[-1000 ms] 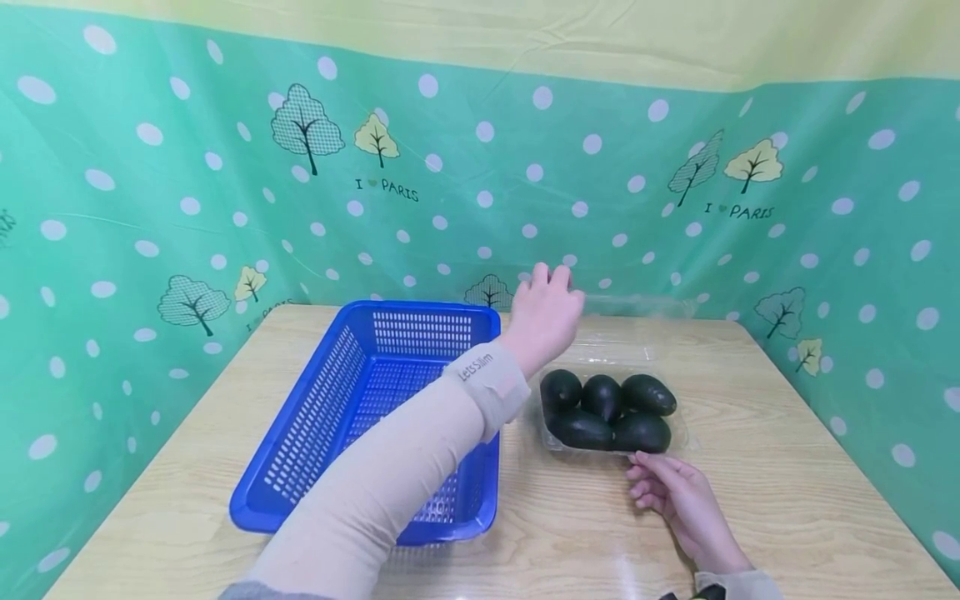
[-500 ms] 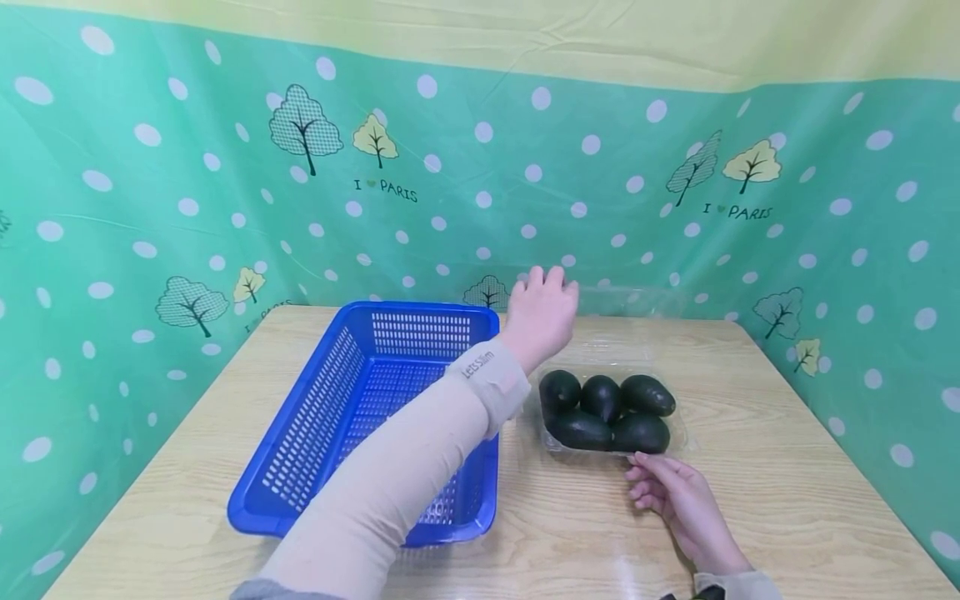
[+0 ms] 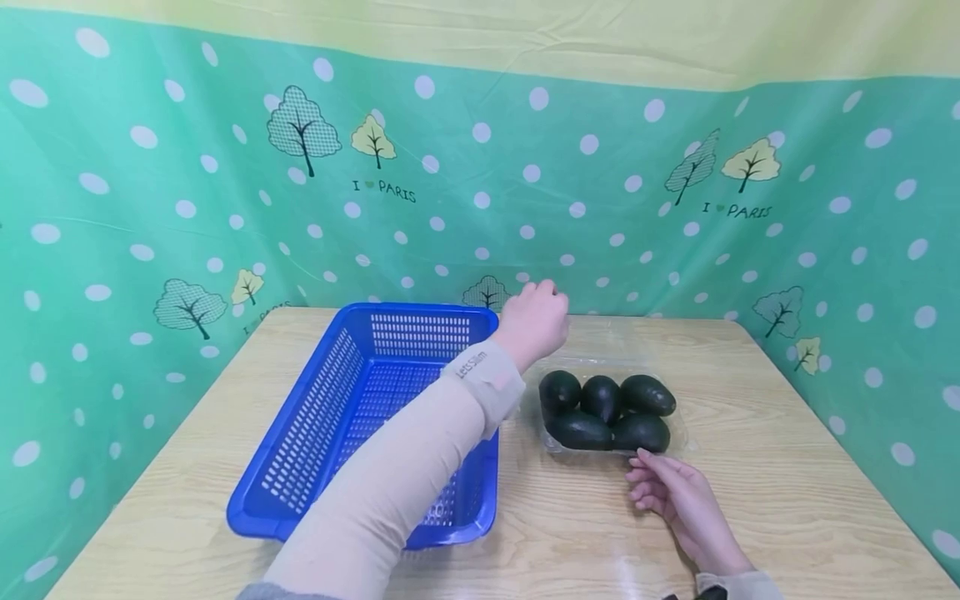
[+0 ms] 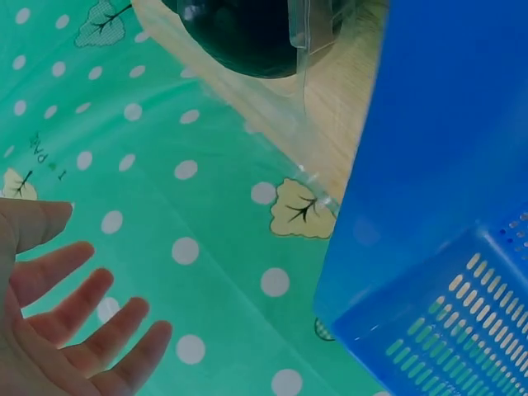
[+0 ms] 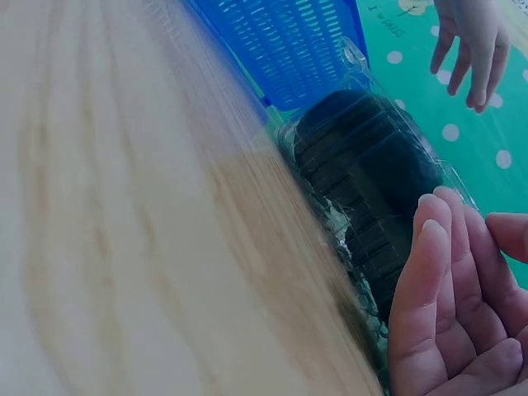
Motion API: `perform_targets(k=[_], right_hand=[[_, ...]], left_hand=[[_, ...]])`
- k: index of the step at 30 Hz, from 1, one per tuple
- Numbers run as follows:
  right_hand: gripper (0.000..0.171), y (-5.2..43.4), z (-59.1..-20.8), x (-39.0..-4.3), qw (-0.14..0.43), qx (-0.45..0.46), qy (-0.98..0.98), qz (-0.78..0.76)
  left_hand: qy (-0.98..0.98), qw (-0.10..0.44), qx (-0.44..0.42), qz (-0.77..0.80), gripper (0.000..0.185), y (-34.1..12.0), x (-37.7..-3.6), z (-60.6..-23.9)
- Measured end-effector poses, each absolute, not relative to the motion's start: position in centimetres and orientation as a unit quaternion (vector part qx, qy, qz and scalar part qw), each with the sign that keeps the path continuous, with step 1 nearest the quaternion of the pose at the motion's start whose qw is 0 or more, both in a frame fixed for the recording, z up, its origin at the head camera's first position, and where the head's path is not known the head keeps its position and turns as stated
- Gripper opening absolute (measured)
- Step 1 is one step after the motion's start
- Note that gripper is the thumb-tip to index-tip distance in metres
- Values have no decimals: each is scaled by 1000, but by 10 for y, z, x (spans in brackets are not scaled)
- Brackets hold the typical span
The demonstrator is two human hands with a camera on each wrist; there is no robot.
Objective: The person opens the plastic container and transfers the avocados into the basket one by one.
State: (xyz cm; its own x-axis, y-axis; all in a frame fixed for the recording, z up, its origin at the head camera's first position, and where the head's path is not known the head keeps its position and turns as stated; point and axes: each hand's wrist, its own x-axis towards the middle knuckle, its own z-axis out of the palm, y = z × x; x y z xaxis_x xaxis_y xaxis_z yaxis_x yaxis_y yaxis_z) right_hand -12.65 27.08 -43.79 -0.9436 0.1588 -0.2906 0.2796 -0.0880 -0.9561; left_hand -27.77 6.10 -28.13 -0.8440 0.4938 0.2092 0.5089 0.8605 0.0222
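- Avocados [image 3: 606, 410], dark and five in number, lie packed in a clear plastic tray [image 3: 678, 440] on the wooden table [image 3: 780, 500], just right of a blue basket [image 3: 360, 408].
- Left hand [image 3: 534, 321] hangs above the table behind the tray, fingers spread and relaxed, holding nothing; the clear lid [image 3: 607, 337] lies flat on the table beneath it.
- Right hand [image 3: 675, 496] rests on the table at the tray's near edge, fingers straight and close together, fingertips [image 5: 436, 216] touching the plastic wall.
- Green dotted cloth [image 3: 187, 192] hangs behind the table.
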Motion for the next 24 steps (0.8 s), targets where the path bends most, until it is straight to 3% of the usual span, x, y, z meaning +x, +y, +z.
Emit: perform_targets(k=[9, 17, 24], right_hand=[[39, 276, -426, -127, -1, 162, 725, -670], [31, 293, -403, -134, -36, 135, 756, -640], [22, 306, -385, -144, -74, 110, 750, -648]], left_hand=[[-959, 79, -265, -61, 26, 57, -280, -282], [-953, 82, -282, -68, 22, 50, -278, -281], [-950, 65, -298, -61, 38, 47, -270, -277]])
